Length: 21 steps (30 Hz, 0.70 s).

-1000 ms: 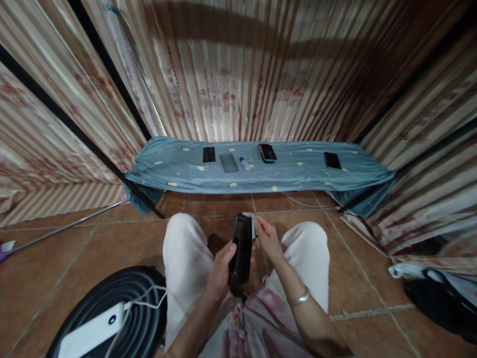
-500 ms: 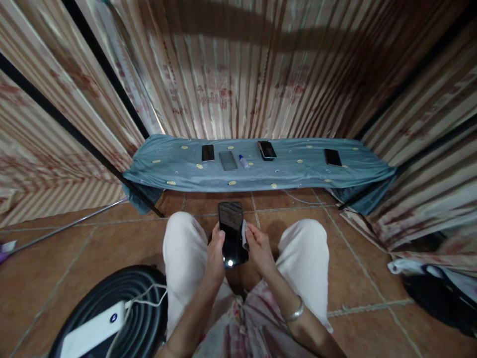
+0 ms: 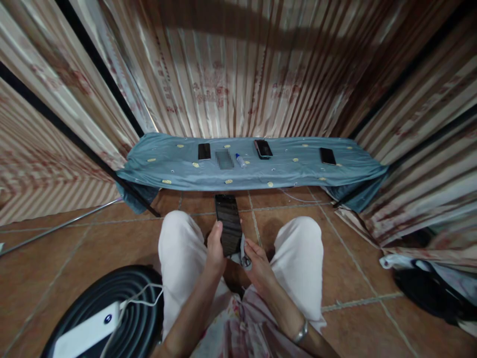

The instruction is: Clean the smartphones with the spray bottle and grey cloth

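While our left hand point(image 3: 216, 250) grips dark phone point(image 3: 229, 226) short of near edge of bench point(image 3: 253, 174), our right hand point(image 3: 259, 263) pinches grey cloth point(image 3: 244, 257) at phone's lower right side.

The cloth-covered bench point(image 3: 286, 173) bears dark devices point(image 3: 328, 156), a bottle point(image 3: 241, 161), a blurred rectangle point(image 3: 224, 159).

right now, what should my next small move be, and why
Perhaps slide the small crumpled grey cloth up the right edge of the black rectangular phone: your right hand pinches it beside the phone's lower right corner, while your left hand grips the opposite edge.
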Motion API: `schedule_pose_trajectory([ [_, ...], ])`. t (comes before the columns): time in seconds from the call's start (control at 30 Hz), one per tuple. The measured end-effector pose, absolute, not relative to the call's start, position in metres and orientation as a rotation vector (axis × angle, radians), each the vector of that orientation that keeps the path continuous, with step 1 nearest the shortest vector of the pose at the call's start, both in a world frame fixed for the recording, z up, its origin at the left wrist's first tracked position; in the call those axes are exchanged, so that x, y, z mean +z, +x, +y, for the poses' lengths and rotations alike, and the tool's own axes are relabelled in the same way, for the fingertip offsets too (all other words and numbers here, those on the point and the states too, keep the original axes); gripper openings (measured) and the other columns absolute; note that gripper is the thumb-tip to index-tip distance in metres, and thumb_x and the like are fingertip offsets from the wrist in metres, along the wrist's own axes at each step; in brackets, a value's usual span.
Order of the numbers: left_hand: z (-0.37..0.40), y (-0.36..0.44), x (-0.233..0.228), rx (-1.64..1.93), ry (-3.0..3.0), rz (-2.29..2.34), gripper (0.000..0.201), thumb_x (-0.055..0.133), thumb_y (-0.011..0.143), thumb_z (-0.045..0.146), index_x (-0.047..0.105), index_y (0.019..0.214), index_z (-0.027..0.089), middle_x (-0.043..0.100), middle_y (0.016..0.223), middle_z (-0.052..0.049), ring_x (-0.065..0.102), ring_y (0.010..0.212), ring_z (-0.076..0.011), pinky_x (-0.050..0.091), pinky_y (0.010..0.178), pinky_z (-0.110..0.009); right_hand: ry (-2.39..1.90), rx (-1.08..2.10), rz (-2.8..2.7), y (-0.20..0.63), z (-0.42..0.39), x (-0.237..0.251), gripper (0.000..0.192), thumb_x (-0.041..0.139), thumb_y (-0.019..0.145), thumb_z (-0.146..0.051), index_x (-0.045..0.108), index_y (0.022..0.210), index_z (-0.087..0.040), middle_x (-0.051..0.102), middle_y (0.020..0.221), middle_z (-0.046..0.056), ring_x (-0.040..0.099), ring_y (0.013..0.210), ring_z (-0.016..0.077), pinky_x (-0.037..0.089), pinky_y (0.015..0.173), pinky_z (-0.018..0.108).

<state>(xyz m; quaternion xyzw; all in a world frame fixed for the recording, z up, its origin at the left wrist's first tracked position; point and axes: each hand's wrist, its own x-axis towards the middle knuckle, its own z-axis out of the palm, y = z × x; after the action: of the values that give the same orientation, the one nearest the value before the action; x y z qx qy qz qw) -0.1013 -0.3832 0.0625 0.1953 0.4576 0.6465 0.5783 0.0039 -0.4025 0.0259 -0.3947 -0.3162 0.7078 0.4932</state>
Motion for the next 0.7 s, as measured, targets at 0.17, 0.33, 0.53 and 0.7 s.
schedule_pose_trajectory([
  [0.17,-0.392,-0.099,0.081,1.469,0.422,0.828,0.063,0.068,0.076,0.054,0.057,0.128,0.021,0.073,0.116,-0.010,0.062,0.118,-0.0309,0.050,0.096,-0.043,-0.880,1.824,-0.742,0.019,-0.394,0.039,0.042,0.080,0.064,-0.056,0.074,0.088,-0.022,0.074,0.074,0.003,0.071,0.080,0.0226,0.056,0.071,0.033],
  [0.33,-0.395,-0.110,0.086,1.331,0.480,0.731,0.062,0.078,0.068,0.047,0.065,0.120,0.015,0.067,0.128,-0.015,0.049,0.133,-0.0359,0.042,0.108,-0.046,-0.892,1.895,-0.771,0.040,-0.382,0.046,0.042,0.084,0.059,-0.054,0.076,0.083,-0.021,0.074,0.070,0.002,0.071,0.072,0.0196,0.054,0.066,0.029],
  [0.53,-0.399,-0.110,0.085,1.349,0.559,0.763,0.051,0.088,0.055,0.033,0.074,0.101,0.015,0.068,0.124,-0.017,0.048,0.133,-0.0385,0.034,0.113,-0.051,-0.962,1.832,-0.737,0.049,-0.379,0.037,0.042,0.084,0.059,-0.052,0.076,0.083,-0.019,0.074,0.070,0.002,0.066,0.060,0.0157,0.051,0.055,0.024],
  [0.7,-0.404,-0.106,0.087,1.437,0.607,0.948,0.055,0.090,0.050,0.023,0.073,0.102,0.016,0.070,0.123,-0.015,0.054,0.127,-0.0368,0.040,0.110,-0.049,-1.144,1.695,-0.655,0.039,-0.387,0.021,0.037,0.078,0.064,-0.054,0.071,0.077,-0.021,0.072,0.065,0.001,0.061,0.052,0.0139,0.047,0.047,0.023],
])
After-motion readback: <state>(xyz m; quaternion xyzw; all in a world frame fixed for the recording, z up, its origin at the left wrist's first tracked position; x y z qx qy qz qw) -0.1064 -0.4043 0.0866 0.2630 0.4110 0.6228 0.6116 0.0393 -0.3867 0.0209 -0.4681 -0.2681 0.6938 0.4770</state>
